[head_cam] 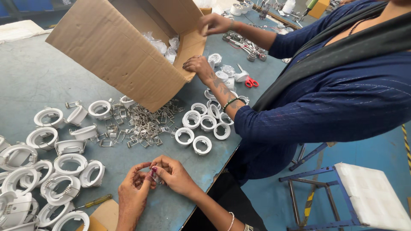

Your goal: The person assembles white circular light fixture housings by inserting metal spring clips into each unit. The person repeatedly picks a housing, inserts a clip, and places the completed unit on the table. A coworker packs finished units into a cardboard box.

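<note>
Hands first: your left hand (133, 188) and right hand (173, 173) meet at the near edge of the blue-grey table (38, 72), fingertips pressed together around a small wire spring clip (153, 175). Both hands pinch it; the clip is mostly hidden by your fingers, so its exact shape cannot be told.

Just beyond your hands lies a heap of loose metal spring clips (143, 122), spread under the lower corner of a tilted cardboard box (115, 47). To your left, white round lamp rings (55, 171) crowd the table, some fitted with clips, some lying tilted against each other. A yellow-handled screwdriver (95, 201) lies beside them, close to your left wrist, next to a scrap of brown cardboard (102, 216).

A co-worker in a dark blue top (325, 98) stands at your right. That person's nearer hand (198, 66) rests on the box's open edge, and the farther hand (216, 23) grips its upper flap; clear plastic bags (165, 45) show inside. A second group of white rings (201, 128) sits below that person's forearm. Red-handled scissors (250, 81) lie further along the table. A blue metal stool frame (317, 192) with a white foam slab (372, 194) stands on the floor.
</note>
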